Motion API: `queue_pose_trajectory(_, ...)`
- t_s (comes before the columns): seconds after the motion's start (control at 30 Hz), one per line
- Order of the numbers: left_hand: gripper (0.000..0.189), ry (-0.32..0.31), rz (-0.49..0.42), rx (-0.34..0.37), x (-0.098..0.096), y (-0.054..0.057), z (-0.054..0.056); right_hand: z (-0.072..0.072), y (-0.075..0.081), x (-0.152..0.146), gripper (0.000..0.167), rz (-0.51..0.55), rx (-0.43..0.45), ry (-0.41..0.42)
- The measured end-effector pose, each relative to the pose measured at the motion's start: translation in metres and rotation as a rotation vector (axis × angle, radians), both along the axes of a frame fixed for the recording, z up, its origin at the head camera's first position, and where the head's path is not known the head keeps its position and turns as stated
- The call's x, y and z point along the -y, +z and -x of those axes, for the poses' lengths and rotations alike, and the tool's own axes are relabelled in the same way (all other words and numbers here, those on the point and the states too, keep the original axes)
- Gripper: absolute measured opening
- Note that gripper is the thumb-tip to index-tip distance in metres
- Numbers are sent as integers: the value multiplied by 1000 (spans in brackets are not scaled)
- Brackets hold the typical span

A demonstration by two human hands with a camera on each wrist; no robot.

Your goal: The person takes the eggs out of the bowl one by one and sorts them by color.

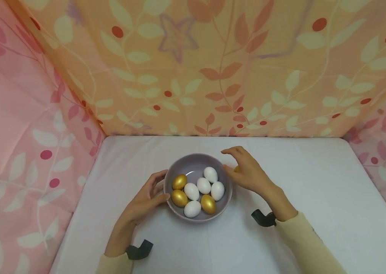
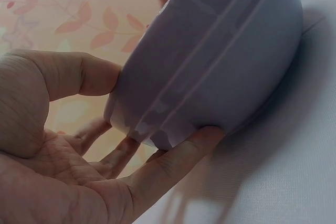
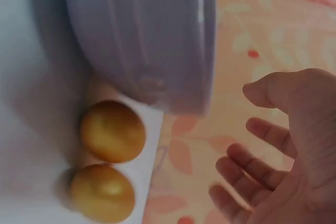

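A lavender bowl [image 1: 193, 161] stands on the white cloth, with several white eggs [image 1: 204, 185] and three golden eggs [image 1: 179, 198] inside. My left hand [image 1: 145, 201] holds the bowl by its left side, the thumb at the rim and the fingertips against the outer wall lower down, as the left wrist view shows. Off the bowl's right side, my right hand [image 1: 249, 171] hovers with spread, loosely bent fingers and nothing in them. Two golden eggs [image 3: 113, 131] lie on the cloth close by the bowl; in the head view that hand mostly hides them.
The white cloth-covered table [image 1: 316, 182] extends around the bowl. An orange leaf-patterned curtain [image 1: 186, 76] hangs behind the far edge, and pink patterned cloth [image 1: 25, 133] closes off both sides. A black wrist mount [image 1: 139, 250] sits at each wrist.
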State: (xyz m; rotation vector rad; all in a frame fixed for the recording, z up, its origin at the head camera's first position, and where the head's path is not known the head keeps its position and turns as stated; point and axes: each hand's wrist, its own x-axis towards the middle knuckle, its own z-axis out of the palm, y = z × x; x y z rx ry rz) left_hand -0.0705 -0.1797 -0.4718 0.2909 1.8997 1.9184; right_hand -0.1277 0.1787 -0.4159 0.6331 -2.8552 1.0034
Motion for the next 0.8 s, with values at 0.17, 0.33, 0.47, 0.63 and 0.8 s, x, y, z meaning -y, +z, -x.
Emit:
queue_pose_trajectory(0.17, 78, -2, 4, 4, 2, 2, -1, 6, 8, 22, 43, -74, -53, 101)
queue_pose_trajectory(0.33, 78, 16, -7, 7, 9, 5, 0, 11, 11, 49, 43, -131, -43, 249)
queue_pose_trajectory(0.47, 78, -5, -6, -1, 8, 4, 2, 9, 15, 63, 42, -173, -3, 301)
queue_pose_trajectory(0.63, 78, -3, -14, 16, 5, 3, 1, 11, 20, 82, 39, -257, -12, 427)
queue_pose_trajectory(0.8, 77, -11, -45, 43, 1, 3, -1, 18, 22, 100, 33, -344, -42, 535)
